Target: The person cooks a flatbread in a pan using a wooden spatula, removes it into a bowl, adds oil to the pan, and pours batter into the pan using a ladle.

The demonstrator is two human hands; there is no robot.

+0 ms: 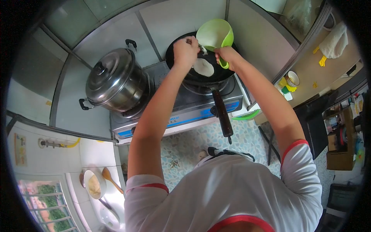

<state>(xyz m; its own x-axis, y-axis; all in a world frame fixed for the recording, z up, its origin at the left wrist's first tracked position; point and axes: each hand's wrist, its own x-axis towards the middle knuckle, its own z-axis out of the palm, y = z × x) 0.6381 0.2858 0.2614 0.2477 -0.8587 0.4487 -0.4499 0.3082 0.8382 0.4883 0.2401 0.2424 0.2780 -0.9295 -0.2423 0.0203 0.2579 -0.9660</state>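
Observation:
My left hand point(185, 52) is closed around what looks like a metal spoon point(202, 49), its end whitened with batter; most of the handle is hidden in the fingers. A light green handled bowl point(228, 38) is in my right hand point(228, 57), which grips it by the handle. The bowl is tilted over the right back of a black frying pan point(174, 48), and whitish residue coats its inside. In the pan, below the spoon, lies a pale, roundish patch of batter point(203, 67). The pan's dark brown handle point(222, 114) points toward my body.
A lidded steel pot point(119, 89) stands on the left burner of the gas stove point(181, 116). Left of me, a white bowl with yellowish contents point(94, 185) and a wooden spoon point(112, 179) rest on a white counter. Wall panels point(251, 38) enclose the stove. A small patterned bowl point(293, 78) is at right.

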